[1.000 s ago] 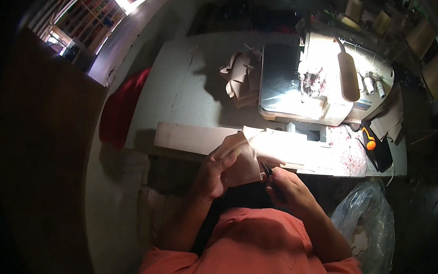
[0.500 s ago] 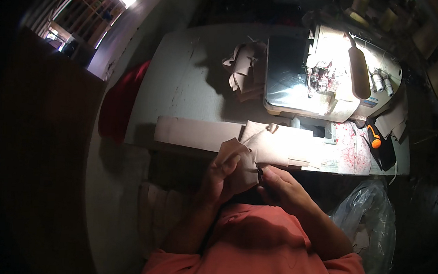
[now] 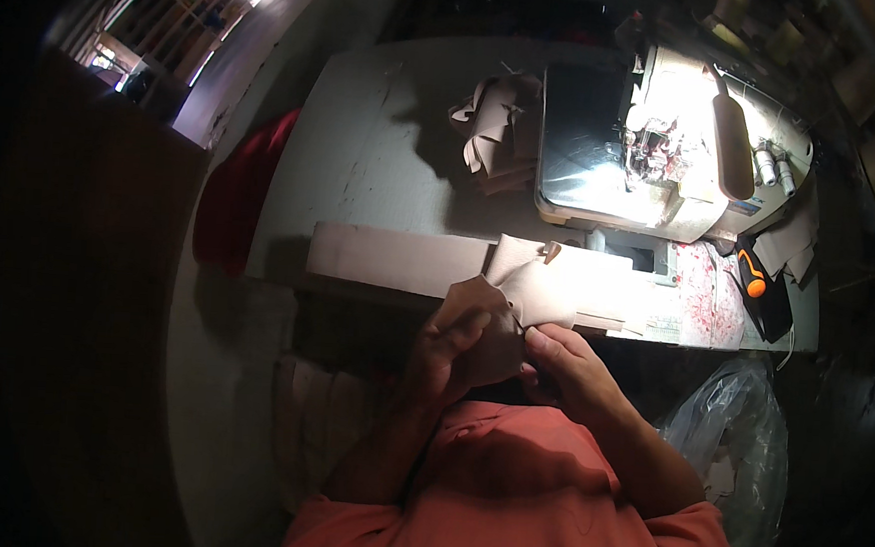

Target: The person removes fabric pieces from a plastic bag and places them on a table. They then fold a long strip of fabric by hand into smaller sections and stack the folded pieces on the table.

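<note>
A beige fabric piece (image 3: 493, 349), softly folded, is held up just off the near edge of the table. My left hand (image 3: 445, 349) is closed on its left side, thumb on top. At the right edge of the same piece, the thumb and fingers of my right hand (image 3: 558, 359) pinch the cloth. A small dark spot shows under that thumb, too small to make out. Behind the hands, another beige piece (image 3: 542, 292) lies crumpled over a long flat beige strip (image 3: 398, 258) on the table.
A lit sewing machine (image 3: 665, 157) stands at the back right, beside a heap of beige pieces (image 3: 501, 132). An orange-and-black tool (image 3: 755, 283) lies to the right near a red-spotted cloth (image 3: 706, 300). A clear plastic bag (image 3: 734, 422) hangs below the right edge.
My right hand has shifted slightly up along the fabric edge, its thumb now flatter on the cloth. A dark thing at its fingertips shows less. The left hand keeps its hold.
</note>
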### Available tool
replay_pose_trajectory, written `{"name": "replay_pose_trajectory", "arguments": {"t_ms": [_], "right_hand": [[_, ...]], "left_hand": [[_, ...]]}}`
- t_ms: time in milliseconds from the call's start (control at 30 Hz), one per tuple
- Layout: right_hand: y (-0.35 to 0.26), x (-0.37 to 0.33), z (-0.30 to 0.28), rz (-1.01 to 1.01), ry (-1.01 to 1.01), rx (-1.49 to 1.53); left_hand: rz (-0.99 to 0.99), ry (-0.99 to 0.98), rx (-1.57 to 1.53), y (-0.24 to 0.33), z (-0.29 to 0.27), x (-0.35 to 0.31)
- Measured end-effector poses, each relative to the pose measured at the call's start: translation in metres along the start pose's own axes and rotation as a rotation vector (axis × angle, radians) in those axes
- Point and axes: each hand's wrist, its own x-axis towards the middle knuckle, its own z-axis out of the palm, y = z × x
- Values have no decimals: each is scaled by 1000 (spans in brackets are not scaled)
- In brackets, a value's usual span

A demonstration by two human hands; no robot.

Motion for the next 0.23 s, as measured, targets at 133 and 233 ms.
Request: {"name": "replay_pose_trajectory", "arguments": {"t_ms": [133, 233], "right_hand": [[1, 1, 0, 0, -19, 5], [-1, 0, -2, 11, -72, 12]], "left_hand": [[29, 28, 25, -1, 3, -1], [-43, -57, 22, 4, -1, -4]]}}
